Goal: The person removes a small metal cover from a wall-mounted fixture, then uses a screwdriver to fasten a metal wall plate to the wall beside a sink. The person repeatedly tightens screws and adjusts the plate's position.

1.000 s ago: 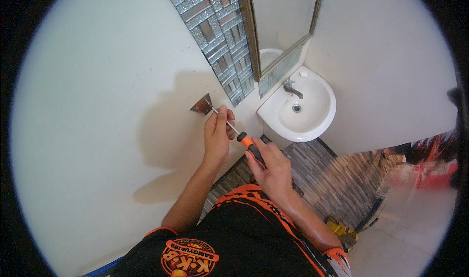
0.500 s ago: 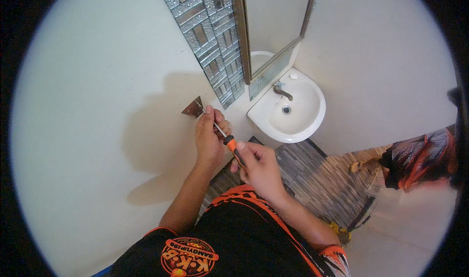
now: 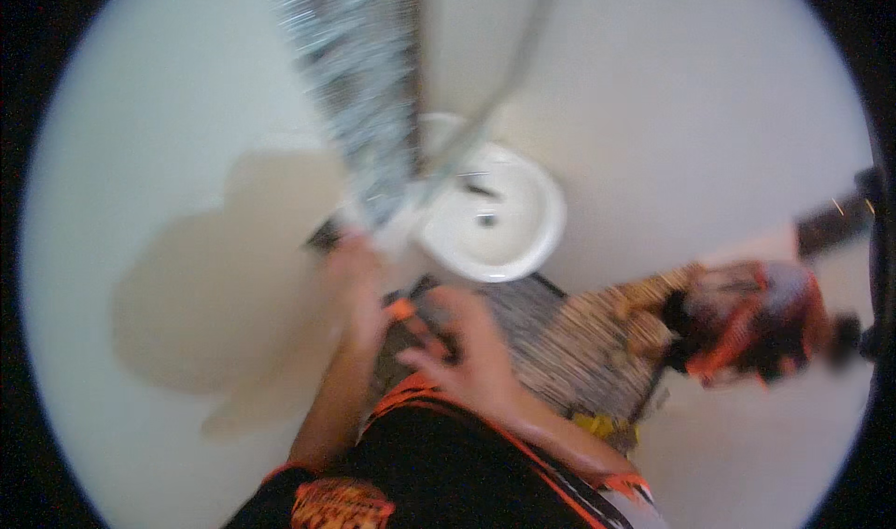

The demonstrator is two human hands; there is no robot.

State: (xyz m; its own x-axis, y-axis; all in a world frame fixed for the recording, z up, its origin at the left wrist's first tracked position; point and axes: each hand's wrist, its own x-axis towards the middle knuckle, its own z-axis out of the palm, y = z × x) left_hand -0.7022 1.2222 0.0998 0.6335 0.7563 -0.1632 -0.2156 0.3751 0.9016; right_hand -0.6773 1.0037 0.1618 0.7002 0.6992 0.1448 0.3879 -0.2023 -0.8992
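The view is blurred by motion. My left hand (image 3: 357, 282) is pressed near the white wall (image 3: 187, 155), its fingers by the dark blade of a scraper (image 3: 327, 235). My right hand (image 3: 467, 347) is closed on the scraper's black and orange handle (image 3: 403, 310), lower and to the right. The blade lies against the wall just left of a strip of glass mosaic tile (image 3: 364, 90).
A white washbasin (image 3: 509, 221) with a tap sits to the right of the hands, below a mirror frame (image 3: 485, 81). Striped floor (image 3: 560, 342) lies beneath. Another person (image 3: 756, 319) in orange and dark clothing is at the right.
The camera has swung, shifting the whole scene right and down and blurring it. Both hands stay on the scraper at the wall. The person at the right has come further into view.
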